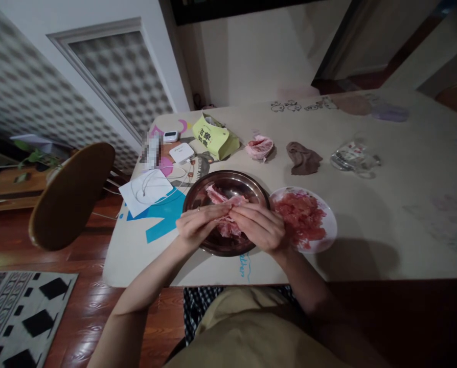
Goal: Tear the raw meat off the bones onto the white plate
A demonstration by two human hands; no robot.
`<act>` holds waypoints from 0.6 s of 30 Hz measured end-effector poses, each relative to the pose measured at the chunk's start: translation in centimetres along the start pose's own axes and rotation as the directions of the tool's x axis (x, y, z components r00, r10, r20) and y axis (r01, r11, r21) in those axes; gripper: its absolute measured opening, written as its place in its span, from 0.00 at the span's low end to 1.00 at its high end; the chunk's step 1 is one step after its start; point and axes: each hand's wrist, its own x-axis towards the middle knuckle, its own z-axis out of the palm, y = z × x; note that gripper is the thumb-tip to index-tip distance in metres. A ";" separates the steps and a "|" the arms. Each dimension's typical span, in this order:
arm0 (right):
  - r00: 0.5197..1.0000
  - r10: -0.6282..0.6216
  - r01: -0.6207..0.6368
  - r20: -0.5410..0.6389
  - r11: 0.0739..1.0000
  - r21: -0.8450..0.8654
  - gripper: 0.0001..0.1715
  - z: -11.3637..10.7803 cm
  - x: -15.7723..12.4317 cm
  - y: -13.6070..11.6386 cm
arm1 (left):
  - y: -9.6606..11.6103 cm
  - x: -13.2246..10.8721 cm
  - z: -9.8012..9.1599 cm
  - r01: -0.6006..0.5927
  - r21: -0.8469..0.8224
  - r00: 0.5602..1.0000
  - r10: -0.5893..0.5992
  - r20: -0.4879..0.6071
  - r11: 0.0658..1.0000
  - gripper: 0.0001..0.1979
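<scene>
The likeliest trouble, as I judge it, is slipping: the pink piece (239,200) looks soft and ragged, so too hard a pinch from the left hand (198,223) and right hand (259,225) could crush or tear it, and crumbs might drop into the metal bowl (254,185) below. A sudden pull could also send bits over the rim, onto the surface (385,250) or toward the white device (181,152) and the paper sheet (144,197), which lie near the bowl on the left. The white plate (330,236) sits just beside the bowl on the right, and the right wrist passes close by it; a careless outward swing there could nudge the plate and spill its heap of red pulp (301,217).

The pink piece lies right at the grip, over the bowl. Both hands come together there, thumbs and fingertips closed on it from either side, with pink showing just past the fingers. The fingers cover the contact itself, so I can't tell how much is pinched. Pink scraps (230,229) lie lower in the bowl, beneath the hands. Beyond the bowl, well apart from the grip, rest a pink rind (259,147) and a brown cloth (303,158).
</scene>
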 end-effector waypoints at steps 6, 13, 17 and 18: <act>0.997 -0.082 0.081 -0.004 0.991 -0.105 0.17 -0.9 -0.2 -0.3 | -0.2 0.0 0.4 -0.033 -0.152 0.998 0.025 -0.054 0.988 0.13; 0.999 -0.001 0.004 -0.049 0.999 0.053 0.31 -0.2 -0.4 -0.3 | -0.4 0.2 0.5 -0.068 -0.189 0.992 0.045 -0.119 0.980 0.12; 0.997 0.041 -0.034 -0.071 0.995 0.094 0.34 0.4 -0.2 -0.4 | -0.2 0.2 0.1 -0.129 -0.094 0.990 0.123 -0.073 0.987 0.15; 0.996 0.054 -0.047 -0.065 0.992 0.113 0.32 0.3 -0.2 -0.4 | -0.2 0.2 0.1 -0.138 -0.080 0.989 0.133 -0.064 0.987 0.14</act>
